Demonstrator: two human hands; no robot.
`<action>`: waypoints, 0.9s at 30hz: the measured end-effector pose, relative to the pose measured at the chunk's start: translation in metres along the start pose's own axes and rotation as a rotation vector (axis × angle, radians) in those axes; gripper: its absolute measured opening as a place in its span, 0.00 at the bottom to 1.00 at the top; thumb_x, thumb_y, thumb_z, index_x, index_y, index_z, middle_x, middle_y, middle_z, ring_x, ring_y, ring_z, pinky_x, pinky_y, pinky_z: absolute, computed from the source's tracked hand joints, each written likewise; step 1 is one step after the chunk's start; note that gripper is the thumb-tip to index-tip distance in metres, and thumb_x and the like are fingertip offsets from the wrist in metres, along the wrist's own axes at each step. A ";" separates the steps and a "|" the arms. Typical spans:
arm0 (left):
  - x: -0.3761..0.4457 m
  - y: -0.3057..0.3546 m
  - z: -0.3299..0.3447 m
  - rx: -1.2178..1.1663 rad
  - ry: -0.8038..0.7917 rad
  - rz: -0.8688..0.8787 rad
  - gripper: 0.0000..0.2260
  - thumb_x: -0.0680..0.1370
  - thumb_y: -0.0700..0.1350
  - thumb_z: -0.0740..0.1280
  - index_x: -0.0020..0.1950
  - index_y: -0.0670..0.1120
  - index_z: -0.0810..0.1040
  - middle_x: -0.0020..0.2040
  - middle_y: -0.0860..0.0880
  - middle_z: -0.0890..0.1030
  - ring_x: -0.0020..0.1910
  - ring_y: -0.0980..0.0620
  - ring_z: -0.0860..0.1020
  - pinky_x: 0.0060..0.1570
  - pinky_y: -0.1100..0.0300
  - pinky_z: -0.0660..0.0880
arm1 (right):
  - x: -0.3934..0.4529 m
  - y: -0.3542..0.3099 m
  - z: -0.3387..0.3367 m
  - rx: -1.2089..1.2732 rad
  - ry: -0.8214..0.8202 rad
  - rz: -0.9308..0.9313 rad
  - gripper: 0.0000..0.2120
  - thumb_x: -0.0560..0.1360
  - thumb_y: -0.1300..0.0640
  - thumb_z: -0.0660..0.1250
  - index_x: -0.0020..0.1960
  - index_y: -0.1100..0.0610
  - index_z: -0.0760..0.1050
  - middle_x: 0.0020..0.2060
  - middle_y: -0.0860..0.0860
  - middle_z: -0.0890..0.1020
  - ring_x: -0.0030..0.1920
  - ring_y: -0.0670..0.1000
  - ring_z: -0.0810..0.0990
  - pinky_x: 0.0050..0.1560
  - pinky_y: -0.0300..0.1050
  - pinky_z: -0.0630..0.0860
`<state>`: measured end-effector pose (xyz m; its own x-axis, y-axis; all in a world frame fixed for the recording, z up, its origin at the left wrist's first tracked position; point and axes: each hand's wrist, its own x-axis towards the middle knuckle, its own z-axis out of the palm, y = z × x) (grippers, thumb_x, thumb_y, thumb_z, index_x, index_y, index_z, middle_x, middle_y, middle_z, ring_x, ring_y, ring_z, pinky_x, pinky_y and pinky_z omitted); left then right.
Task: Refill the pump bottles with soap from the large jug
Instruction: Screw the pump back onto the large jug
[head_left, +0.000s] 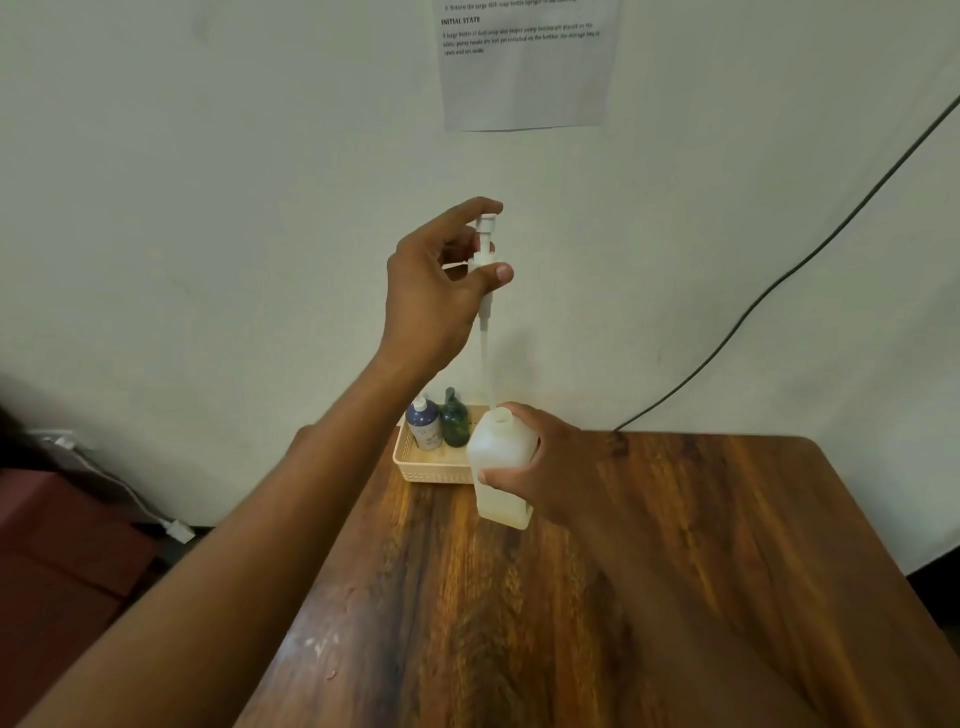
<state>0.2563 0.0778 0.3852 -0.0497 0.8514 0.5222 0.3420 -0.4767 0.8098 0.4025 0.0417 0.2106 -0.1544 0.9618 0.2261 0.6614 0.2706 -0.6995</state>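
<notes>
Holding the pump head (485, 244) high, your left hand (434, 291) pinches it between thumb and fingers, its tube hanging down to the mouth of the white bottle (501, 467). Your right hand (545, 467) wraps that bottle, raised above the wooden table (675, 571). 2 dark bottles (439, 423) stand in the basket (415, 465) behind.

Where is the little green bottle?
In the head view, the green bottle stands in the cream basket at the table's far edge by the wall, right beside the blue bottle, just behind the white bottle.
</notes>
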 end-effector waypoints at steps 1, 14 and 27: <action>-0.002 0.000 0.001 -0.003 -0.005 -0.002 0.21 0.75 0.35 0.76 0.67 0.48 0.82 0.50 0.42 0.83 0.51 0.44 0.83 0.57 0.54 0.82 | 0.000 -0.001 -0.002 -0.008 0.002 0.001 0.40 0.62 0.36 0.78 0.70 0.44 0.69 0.64 0.43 0.78 0.53 0.42 0.72 0.48 0.23 0.62; -0.061 -0.036 0.026 -0.019 -0.026 -0.032 0.23 0.74 0.37 0.78 0.67 0.50 0.80 0.52 0.47 0.83 0.53 0.50 0.83 0.58 0.52 0.83 | 0.019 -0.028 -0.036 0.022 0.096 0.054 0.42 0.63 0.37 0.79 0.72 0.44 0.68 0.66 0.45 0.78 0.61 0.47 0.77 0.60 0.46 0.76; -0.073 -0.034 0.032 -0.037 0.040 -0.029 0.26 0.73 0.35 0.78 0.67 0.53 0.79 0.56 0.53 0.84 0.56 0.54 0.83 0.58 0.62 0.82 | 0.022 -0.042 -0.052 0.115 0.154 0.004 0.34 0.63 0.43 0.81 0.66 0.44 0.75 0.58 0.42 0.83 0.53 0.45 0.81 0.54 0.48 0.81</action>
<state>0.2787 0.0391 0.3113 -0.0963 0.8558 0.5082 0.3050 -0.4606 0.8335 0.4096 0.0489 0.2808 -0.0321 0.9474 0.3185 0.5719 0.2787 -0.7715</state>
